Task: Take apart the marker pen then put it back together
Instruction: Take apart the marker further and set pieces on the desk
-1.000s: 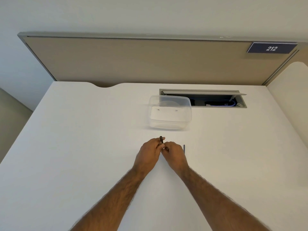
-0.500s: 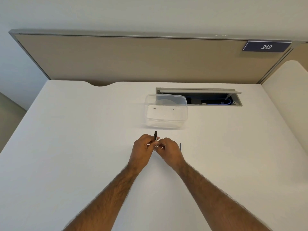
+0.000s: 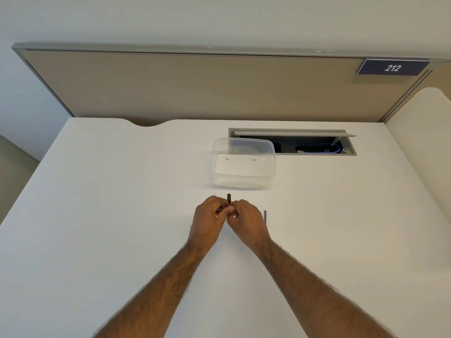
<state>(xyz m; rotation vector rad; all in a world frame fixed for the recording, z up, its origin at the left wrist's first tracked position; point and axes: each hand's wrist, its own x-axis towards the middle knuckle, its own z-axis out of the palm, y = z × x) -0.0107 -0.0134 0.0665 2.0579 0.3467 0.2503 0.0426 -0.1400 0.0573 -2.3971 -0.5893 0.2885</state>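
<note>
You had both grips together over the bench [image 3: 97, 191] mid-area, just in front of the clear plastic container [image 3: 244, 164]. Your left grip [image 3: 207, 215] was curled round the black marker pen [image 3: 229, 199], w/ the pen's end poking up above the knuckles. Your right grip [image 3: 246, 217] pinched the same pen from the other side, fingertips meeting the left's. The pen stood roughly upright, off the bench. A thin dark rod [image 3: 265, 215] lay on the bench just beside your right grip. An open cable hatch [image 3: 292, 142] sat behind the container.
</note>
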